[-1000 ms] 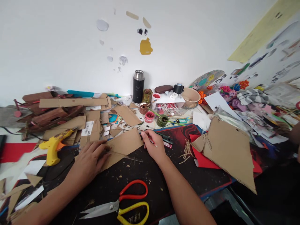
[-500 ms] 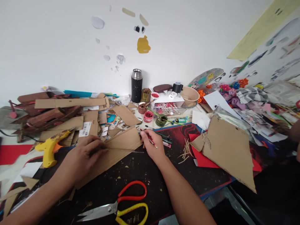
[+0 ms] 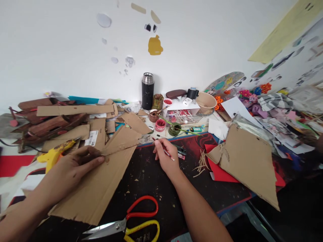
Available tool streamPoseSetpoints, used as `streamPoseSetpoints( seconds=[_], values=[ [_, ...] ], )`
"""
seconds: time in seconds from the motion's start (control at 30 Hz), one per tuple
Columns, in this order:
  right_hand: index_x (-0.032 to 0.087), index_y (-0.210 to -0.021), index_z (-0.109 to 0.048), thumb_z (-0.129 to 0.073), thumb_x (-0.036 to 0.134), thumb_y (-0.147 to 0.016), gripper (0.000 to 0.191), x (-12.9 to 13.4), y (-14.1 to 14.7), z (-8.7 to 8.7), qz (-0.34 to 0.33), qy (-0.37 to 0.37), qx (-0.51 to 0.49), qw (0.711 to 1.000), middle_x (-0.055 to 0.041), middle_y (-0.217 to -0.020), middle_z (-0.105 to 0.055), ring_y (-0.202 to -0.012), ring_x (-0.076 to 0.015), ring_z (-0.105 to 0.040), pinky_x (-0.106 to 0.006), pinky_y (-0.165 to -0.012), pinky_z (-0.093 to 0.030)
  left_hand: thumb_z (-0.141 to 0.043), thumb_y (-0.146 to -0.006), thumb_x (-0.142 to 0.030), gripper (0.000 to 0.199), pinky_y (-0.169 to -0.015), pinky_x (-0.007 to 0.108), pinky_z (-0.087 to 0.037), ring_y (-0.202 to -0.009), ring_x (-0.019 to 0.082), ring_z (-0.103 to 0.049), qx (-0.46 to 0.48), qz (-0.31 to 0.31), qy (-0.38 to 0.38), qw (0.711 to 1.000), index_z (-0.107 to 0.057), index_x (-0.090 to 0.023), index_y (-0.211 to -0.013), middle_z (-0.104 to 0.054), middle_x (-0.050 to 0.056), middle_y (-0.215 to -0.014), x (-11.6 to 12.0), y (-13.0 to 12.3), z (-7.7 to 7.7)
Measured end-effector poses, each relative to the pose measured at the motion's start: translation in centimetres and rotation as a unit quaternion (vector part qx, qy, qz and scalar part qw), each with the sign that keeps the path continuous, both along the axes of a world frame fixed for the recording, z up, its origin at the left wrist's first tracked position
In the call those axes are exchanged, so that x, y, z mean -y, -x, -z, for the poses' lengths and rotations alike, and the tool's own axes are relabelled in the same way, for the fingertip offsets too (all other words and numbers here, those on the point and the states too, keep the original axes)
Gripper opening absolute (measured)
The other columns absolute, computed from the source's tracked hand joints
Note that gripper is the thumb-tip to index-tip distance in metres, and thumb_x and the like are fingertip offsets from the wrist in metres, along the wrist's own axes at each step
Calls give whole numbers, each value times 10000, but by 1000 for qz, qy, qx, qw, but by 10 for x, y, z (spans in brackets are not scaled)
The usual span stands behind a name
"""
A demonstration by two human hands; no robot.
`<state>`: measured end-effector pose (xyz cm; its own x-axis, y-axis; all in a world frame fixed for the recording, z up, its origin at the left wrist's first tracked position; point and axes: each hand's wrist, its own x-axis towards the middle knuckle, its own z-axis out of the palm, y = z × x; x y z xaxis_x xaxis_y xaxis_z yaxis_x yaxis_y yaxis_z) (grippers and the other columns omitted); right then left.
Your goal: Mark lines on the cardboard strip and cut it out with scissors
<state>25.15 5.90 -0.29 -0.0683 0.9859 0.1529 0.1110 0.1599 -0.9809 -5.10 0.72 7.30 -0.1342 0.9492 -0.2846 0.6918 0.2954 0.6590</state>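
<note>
Left hand: grip closed on one end of a clear ruler, which lies across a cardboard sheet, 8 o'clock from view centre. Right hand: grip closed round a pencil, near the ruler's far end. Scissors on bench, 7 o'clock, blades slightly parted.

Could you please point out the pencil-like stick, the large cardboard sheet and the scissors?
Pencil-like stick [image 3: 169,155]: head view, on its exposed length near the pale end.
Cardboard sheet [image 3: 106,179]: head view, on its bare face.
Scissors [image 3: 118,226]: head view, on the pivot.
</note>
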Motion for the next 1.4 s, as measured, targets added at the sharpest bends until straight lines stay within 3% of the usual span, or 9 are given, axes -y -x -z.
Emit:
streamPoseSetpoints(
  seconds=[0.27, 0.47, 0.63, 0.73, 0.83, 1.0, 1.17, 1.4],
  values=[
    [223, -835, -653, -598, 505, -1088, 383, 0, 1, -2, 0, 3, 3, 1000, 19, -670, -649, -478, -122, -579, -248, -507, -426, -606, -817, -875, 665, -748, 371, -562, -862, 302, -740, 90, -2, 59, 994, -726, -229, -917, -808, 65, -893, 23, -21, 36],
    [226, -833, -657, -592, 534, -1089, 406, 0, 0, 1, -4, 4, 23, 1000, 22, -656, -641, -485, -129, -582, -251, -512, -433, -592, -844, -865, 647, -721, 366, -598, -852, 300, -753, 101, 59, 37, 992, -759, -245, -914, -805, 65, -905, 33, -18, 53],
    [224, -839, -650, -589, 545, -1091, 413, 0, 0, 2, -5, 5, 23, 1000, 19, -668, -653, -475, -125, -573, -249, -502, -426, -582, -944, -776, 553, -876, 354, -599, -951, 273, -752, 18, 116, -96, 988, -803, -272, -893, -787, 66, -997, 37, -7, 60],
    [223, -840, -656, -594, 547, -1090, 414, 0, 0, 2, -6, -1, 31, 999, 19, -667, -655, -478, -125, -571, -249, -508, -431, -585, -997, -723, 506, -883, 327, -592, -950, 245, -750, -13, 127, -161, 979, -825, -285, -913, -774, 57, -1040, 38, -3, 61],
    [223, -841, -658, -592, 547, -1094, 416, 0, -1, 3, -9, 1, 41, 999, 21, -659, -650, -482, -127, -570, -251, -512, -429, -570, -1059, -624, 439, -846, 330, -592, -919, 236, -740, -54, 145, -227, 962, -840, -296, -945, -764, 53, -1024, 39, -4, 60],
    [225, -845, -657, -578, 540, -1098, 411, -1, -1, 2, -7, 5, 52, 999, 24, -652, -646, -481, -129, -581, -256, -520, -431, -540, -1100, -338, 329, -879, 400, -576, -951, 265, -698, -196, 207, -347, 893, -869, -321, -1115, -753, 80, -1044, 34, -5, 61],
    [229, -826, -643, -574, 561, -1096, 433, -2, -1, 3, -7, 9, 57, 998, 24, -647, -647, -479, -131, -583, -255, -521, -434, -481, -1021, -134, 477, -945, 398, -570, -1063, 280, -706, -250, 296, -342, 856, -798, -320, -1324, -751, 86, -1131, 29, -2, 72],
    [229, -819, -656, -570, 542, -1106, 433, -1, -1, 4, -25, -10, 97, 995, 22, -648, -651, -503, -139, -591, -261, -551, -442, -436, -1027, -105, 467, -938, 372, -587, -1041, 261, -711, -260, 313, -362, 839, -787, -259, -1292, -755, 87, -1136, 29, -7, 80]
  ],
)
